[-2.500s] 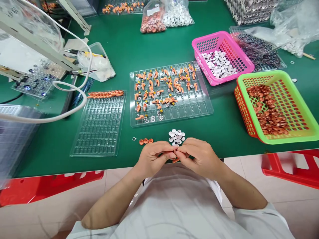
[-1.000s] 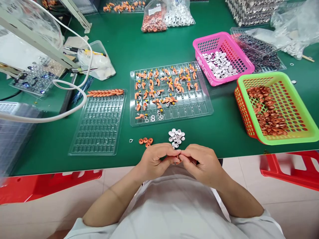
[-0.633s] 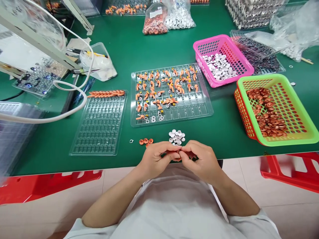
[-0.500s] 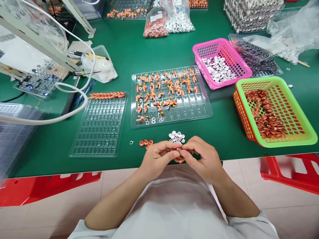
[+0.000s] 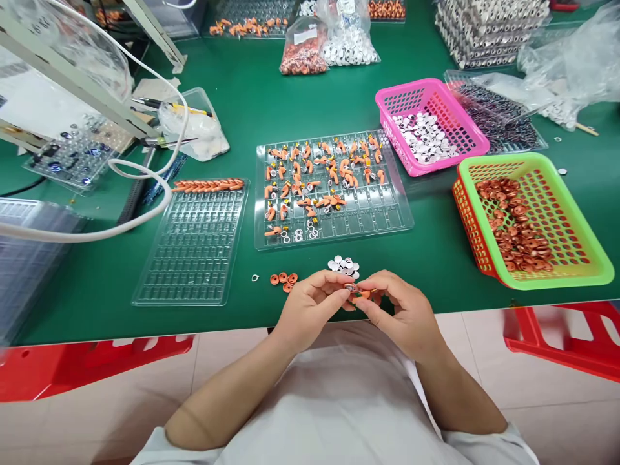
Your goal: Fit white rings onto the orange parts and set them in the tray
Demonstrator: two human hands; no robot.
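Round part (image 5: 349,288) sat at left hand's (image 5: 312,310) fingertips, small, silvery on top, finer detail too small to tell; left hand pinched it. Right hand (image 5: 403,313) pinched orange piece (image 5: 363,295), just beside. White discs (image 5: 343,264) lay just beyond fingertips. Well beyond hands: bag (image 5: 303,59), white label (image 5: 305,34), writing unreadable.

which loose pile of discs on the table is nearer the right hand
The white discs, just beyond the right hand; the orange discs lie farther off, by the left hand.
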